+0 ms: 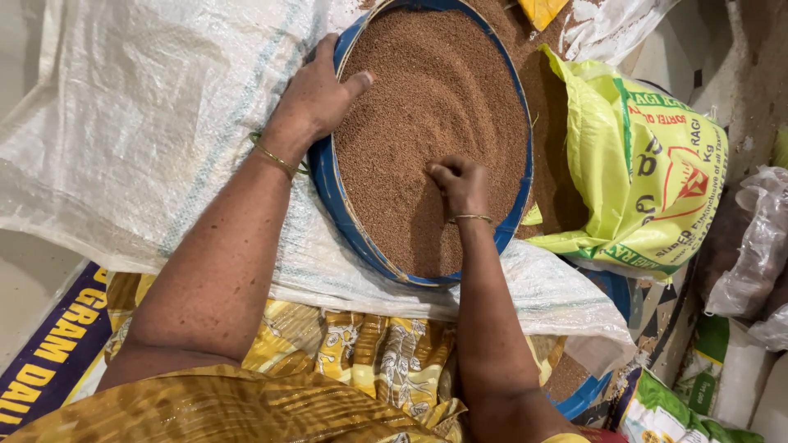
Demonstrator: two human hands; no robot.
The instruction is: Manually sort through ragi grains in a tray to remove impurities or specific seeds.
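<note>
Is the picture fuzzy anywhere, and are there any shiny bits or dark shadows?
Head view: mostly sharp, the brown grain shows fine texture; the white woven sack looks bright and slightly washed out at top left; the yellow-green bag gleams a little; soft shadow lies beside the right hand and under the left hand on the blue sieve rim.

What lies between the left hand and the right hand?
In the head view, only brown grain in the blue-rimmed sieve lies between left hand and right hand.
</note>
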